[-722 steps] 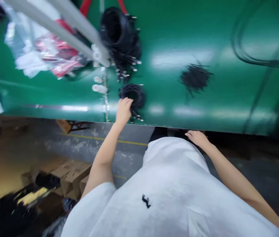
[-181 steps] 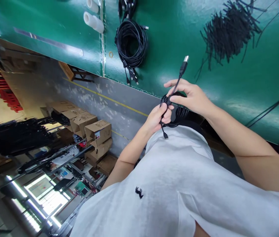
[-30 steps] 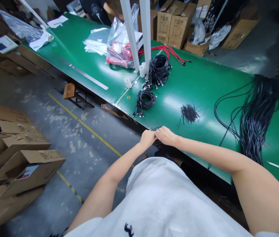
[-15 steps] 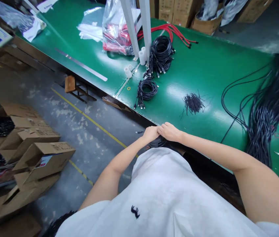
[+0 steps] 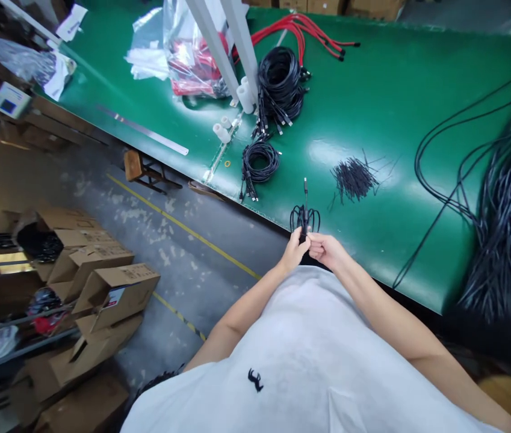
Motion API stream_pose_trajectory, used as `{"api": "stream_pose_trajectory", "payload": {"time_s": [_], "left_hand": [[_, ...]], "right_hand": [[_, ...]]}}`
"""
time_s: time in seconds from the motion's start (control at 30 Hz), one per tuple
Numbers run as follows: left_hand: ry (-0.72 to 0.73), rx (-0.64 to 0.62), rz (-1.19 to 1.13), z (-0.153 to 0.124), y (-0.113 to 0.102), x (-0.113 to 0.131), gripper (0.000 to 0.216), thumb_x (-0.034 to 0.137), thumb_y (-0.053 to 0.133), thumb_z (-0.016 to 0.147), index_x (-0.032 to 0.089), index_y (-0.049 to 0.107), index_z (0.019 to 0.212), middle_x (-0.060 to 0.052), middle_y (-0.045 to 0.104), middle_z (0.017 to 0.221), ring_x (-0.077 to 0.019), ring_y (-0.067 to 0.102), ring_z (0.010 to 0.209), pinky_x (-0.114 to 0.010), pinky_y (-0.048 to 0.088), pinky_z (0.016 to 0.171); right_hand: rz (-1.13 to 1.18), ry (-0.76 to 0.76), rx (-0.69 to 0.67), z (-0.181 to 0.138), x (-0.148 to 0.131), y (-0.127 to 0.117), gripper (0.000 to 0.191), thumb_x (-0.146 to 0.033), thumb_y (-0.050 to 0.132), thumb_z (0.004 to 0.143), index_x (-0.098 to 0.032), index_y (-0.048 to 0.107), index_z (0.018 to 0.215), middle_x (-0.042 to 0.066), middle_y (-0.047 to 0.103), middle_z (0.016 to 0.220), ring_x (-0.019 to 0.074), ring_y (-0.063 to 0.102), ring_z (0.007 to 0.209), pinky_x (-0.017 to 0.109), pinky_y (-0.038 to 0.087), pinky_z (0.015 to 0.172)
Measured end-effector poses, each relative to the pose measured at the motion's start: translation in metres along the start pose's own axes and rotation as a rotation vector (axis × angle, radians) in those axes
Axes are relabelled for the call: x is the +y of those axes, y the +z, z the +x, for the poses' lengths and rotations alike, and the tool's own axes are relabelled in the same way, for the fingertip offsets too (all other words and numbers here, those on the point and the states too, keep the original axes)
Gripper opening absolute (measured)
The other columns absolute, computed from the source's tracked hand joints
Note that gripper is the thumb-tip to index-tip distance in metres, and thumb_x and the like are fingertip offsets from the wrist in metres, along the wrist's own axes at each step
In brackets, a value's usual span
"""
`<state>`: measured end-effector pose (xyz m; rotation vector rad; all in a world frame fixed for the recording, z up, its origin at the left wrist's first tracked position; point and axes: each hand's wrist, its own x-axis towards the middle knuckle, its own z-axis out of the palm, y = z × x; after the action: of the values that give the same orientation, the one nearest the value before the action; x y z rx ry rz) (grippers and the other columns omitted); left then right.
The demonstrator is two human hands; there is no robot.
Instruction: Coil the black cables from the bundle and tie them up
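Observation:
A coiled black cable (image 5: 298, 218) stands at the bench's near edge, its loops spread to both sides and a metal-tipped plug pointing up. My left hand (image 5: 294, 254) is closed around the lower middle of this coil. Against the coil's right side, my right hand (image 5: 327, 250) is pinched closed; what lies between its fingertips is too small to make out. Ahead to the right lies a pile of short black twist ties (image 5: 354, 179). Ahead to the left rests a small bundle of coiled black cables (image 5: 260, 162), with a larger coiled stack (image 5: 280, 75) behind it.
Long loose black cables (image 5: 503, 240) hang over the bench edge at right. Red cables (image 5: 303, 30), a plastic bag (image 5: 196, 60), white posts (image 5: 241, 42) and a steel ruler (image 5: 156, 137) occupy the green bench (image 5: 399, 120). Cardboard boxes (image 5: 115, 288) and a stool (image 5: 135, 165) stand at left.
The hands were together low at the bench edge with the coil mostly hidden beneath them. Now the coil shows upright above the left hand, and the right fingers have shifted to its side.

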<state>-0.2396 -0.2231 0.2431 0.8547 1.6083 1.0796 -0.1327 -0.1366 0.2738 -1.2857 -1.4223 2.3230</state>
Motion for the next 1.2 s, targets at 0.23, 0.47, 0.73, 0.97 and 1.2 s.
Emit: {"api": "stream_pose_trajectory", "payload": {"time_s": [0.23, 0.47, 0.73, 0.97, 1.2], "left_hand": [[0.105, -0.081, 0.18, -0.019, 0.001, 0.036, 0.045, 0.052, 0.048, 0.095, 0.019, 0.056, 0.126, -0.013, 0.057, 0.131, -0.024, 0.05, 0.129, -0.039, 0.04, 0.115], [-0.09, -0.103, 0.004, -0.007, -0.006, 0.05, 0.031, 0.04, 0.044, 0.099, 0.016, 0.056, 0.114, -0.011, 0.07, 0.115, -0.0187, 0.066, 0.108, -0.034, 0.051, 0.1], [0.341, -0.366, 0.639, 0.074, -0.076, 0.075, 0.017, 0.021, 0.049, 0.095, 0.021, 0.066, 0.097, -0.007, 0.071, 0.112, -0.0223, 0.056, 0.13, -0.052, 0.021, 0.126], [0.613, -0.522, 0.686, 0.187, -0.159, 0.118, 0.013, 0.028, 0.052, 0.095, 0.025, 0.065, 0.096, 0.0, 0.067, 0.122, -0.0172, 0.051, 0.138, -0.048, 0.031, 0.121], [0.521, -0.33, 0.949, 0.253, -0.253, 0.051, 0.03, 0.01, 0.04, 0.093, 0.02, 0.067, 0.101, -0.009, 0.063, 0.137, -0.0187, 0.034, 0.149, -0.05, 0.02, 0.126]], "right_hand": [[0.459, 0.24, -0.286, -0.029, 0.0, -0.016, 0.051, -0.052, 0.072, 0.072, -0.023, 0.032, 0.065, -0.013, 0.012, 0.048, 0.0034, 0.007, 0.04, 0.018, 0.018, 0.037], [0.444, 0.349, -0.291, -0.017, 0.008, 0.004, 0.064, -0.07, 0.072, 0.066, -0.02, 0.034, 0.057, -0.013, 0.014, 0.046, 0.001, 0.007, 0.04, 0.017, 0.01, 0.036], [-0.168, -0.138, 0.223, -0.015, -0.017, -0.059, 0.045, -0.063, 0.067, 0.079, -0.02, 0.066, 0.091, 0.004, 0.058, 0.073, 0.0154, 0.054, 0.064, 0.031, 0.047, 0.061], [-0.779, -0.789, 0.236, 0.048, -0.079, -0.001, 0.05, -0.044, 0.05, 0.097, -0.023, 0.049, 0.143, 0.014, 0.049, 0.143, 0.0259, 0.047, 0.133, 0.045, 0.042, 0.109], [-1.044, -0.528, 0.354, 0.21, -0.088, 0.091, 0.051, -0.039, 0.06, 0.093, -0.01, 0.053, 0.134, 0.021, 0.056, 0.133, 0.0312, 0.05, 0.122, 0.048, 0.036, 0.102]]}}
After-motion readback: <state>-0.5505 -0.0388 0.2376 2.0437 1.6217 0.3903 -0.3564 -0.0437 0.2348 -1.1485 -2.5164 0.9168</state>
